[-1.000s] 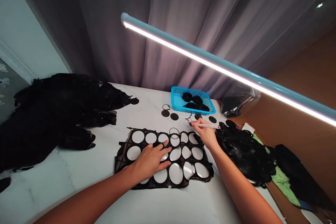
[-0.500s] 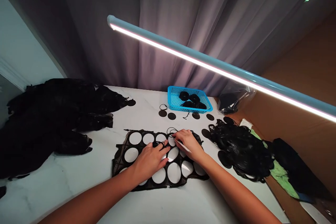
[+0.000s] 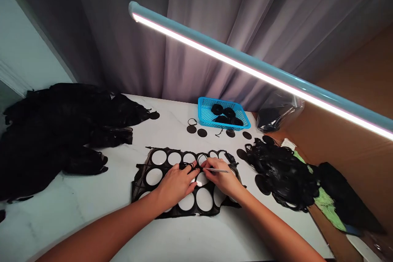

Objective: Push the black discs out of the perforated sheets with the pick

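A dark, thin sheet point(image 3: 166, 168) with rows of round holes lies flat, the white table showing through. My left hand point(image 3: 177, 183) rests on its middle, fingers spread and pressing down, with thin black rings beside the fingertips. Close by on the right, my right hand point(image 3: 221, 175) is closed round a slim pale tool point(image 3: 218, 170), its fingertips at the edge of a hole. The tool points left, toward my left fingers. What lies under both palms is hidden.
A blue basket point(image 3: 201, 110) holds black rolls. Black discs point(image 3: 202, 133) lie before it. At the left is a large black fabric heap point(image 3: 61, 135); at the right, a tangled black pile point(image 3: 282, 176) and green cloth point(image 3: 328, 204). A lit tube lamp point(image 3: 245, 65) crosses above.
My right hand has shifted slightly down, and the pale tool has turned to lie nearly level. My left hand stays about where it was. The view has shifted a little.
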Available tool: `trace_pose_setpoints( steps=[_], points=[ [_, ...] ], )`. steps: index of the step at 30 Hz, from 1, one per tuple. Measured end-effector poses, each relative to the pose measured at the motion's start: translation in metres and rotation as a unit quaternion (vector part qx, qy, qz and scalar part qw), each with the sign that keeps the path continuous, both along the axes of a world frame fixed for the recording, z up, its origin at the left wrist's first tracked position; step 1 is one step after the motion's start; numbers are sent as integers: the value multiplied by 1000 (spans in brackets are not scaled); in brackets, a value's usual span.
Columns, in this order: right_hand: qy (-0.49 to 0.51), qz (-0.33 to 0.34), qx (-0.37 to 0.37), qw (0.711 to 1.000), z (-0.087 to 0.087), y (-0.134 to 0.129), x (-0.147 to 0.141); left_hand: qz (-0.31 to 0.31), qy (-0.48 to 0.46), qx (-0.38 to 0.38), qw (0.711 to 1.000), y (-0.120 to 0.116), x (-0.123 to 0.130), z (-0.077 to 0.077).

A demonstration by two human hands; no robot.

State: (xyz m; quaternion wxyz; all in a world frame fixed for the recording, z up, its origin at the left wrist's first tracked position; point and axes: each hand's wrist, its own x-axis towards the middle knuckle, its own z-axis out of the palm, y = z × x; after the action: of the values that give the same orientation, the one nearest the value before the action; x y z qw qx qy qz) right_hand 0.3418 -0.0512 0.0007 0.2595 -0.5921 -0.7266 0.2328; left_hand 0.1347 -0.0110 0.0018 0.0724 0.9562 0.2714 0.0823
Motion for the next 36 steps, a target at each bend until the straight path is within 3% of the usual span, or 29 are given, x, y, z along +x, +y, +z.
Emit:
trace_pose_setpoints(
  steps=[12, 20, 23, 28, 30, 33, 34, 36],
  points=[
    [-2, -36, -1, 999, -6, -2, -2, 8, 10, 1, 1000, -2, 0, 3],
    [-143, 19, 73, 987, -8, -7, -5, 6, 13, -4, 1000, -1, 0, 4],
    [-156, -34, 105, 982, 0, 5, 9, 3, 17, -8, 1000, -1, 0, 6],
    [-119, -240, 174, 948, 16, 39, 63, 11, 17, -26, 999, -2, -1, 6],
    [-66, -288, 172, 940, 22, 46, 78, 15, -2, -61, 998, -1, -3, 5],
    [83, -247, 105, 960, 33, 43, 76, 37, -100, -193, 975, 9, -6, 10],
    [143, -214, 63, 964, 37, 39, 69, 55, -152, -256, 953, 14, -7, 14],
    [248, -142, -33, 958, 48, 29, 50, 100, -265, -384, 879, 27, -7, 26]
  ],
)
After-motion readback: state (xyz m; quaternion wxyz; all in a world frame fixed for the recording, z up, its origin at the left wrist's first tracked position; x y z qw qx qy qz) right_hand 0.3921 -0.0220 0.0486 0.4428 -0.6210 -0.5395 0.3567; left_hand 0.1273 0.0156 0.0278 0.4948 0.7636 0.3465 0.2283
